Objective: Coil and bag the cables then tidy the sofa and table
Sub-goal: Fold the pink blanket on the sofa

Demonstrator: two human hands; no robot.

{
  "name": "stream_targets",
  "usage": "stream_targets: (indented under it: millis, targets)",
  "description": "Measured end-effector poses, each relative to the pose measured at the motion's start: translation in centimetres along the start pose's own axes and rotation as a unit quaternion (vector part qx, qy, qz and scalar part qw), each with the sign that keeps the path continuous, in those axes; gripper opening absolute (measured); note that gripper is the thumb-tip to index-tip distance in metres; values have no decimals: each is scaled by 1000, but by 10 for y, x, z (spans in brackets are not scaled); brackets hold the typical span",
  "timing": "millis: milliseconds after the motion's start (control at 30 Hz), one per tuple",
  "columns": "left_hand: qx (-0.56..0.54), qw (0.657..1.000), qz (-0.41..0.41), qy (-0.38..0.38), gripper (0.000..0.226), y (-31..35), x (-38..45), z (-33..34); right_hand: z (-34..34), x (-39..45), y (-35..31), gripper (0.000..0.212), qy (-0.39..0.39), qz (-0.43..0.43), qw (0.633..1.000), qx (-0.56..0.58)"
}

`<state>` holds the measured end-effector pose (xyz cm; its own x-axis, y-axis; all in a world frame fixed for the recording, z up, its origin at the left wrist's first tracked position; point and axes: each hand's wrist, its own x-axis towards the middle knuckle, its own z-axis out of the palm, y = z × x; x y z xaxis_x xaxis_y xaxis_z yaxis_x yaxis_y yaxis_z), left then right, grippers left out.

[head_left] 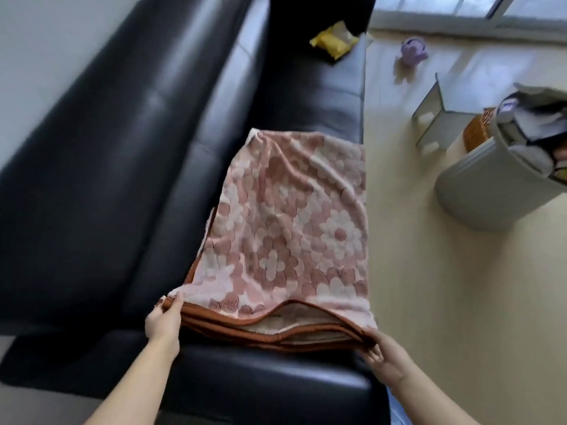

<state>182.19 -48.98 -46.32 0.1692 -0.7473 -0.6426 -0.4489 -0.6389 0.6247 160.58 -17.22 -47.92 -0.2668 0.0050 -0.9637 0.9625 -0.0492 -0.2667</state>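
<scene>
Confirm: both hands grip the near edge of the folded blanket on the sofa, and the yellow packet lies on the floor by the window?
Not quite. The yellow packet lies on the sofa seat at its far end, not on the floor; the head view shows it. The rest holds: the left hand and right hand both grip the near edge of the folded blanket on the sofa.

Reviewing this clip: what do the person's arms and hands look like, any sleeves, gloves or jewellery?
Both forearms are bare up to the frame edge, with no sleeves in view. The left hand and right hand wear no gloves, and no rings, watch or bracelets show on the visible fingers or wrists. No markings are apparent.
</scene>
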Motion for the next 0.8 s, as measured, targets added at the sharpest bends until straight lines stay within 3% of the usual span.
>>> stream_targets:
  millis: [133,267,400,567,600,633,700,733,800]
  targets:
    - [140,986,81,44,38,-6,9,3,0,31,15,35,45,-97,984,-143]
    - [210,971,69,88,33,-1,23,5,4,39,12,13,113,-126,962,-215]
    - [208,973,38,90,31,4,22,3,-1,39,10,10,170,-116,958,-198]
    - [170,977,-10,127,49,11,12,22,-3,40,10,17,116,-103,943,-294]
    - [183,971,27,154,52,10,3,33,-2,44,12,19,121,-112,935,-314]
    - [205,955,116,179,54,10,-9,43,2,46,16,18,132,-129,923,-337]
    - [255,890,356,124,47,1,-34,75,5,57,23,12,165,-161,885,-405]
    - [294,853,430,37,40,-5,-45,93,6,60,24,12,173,-168,864,-442]
    - [410,792,422,-164,40,-20,-52,122,5,63,22,10,173,-171,844,-477]
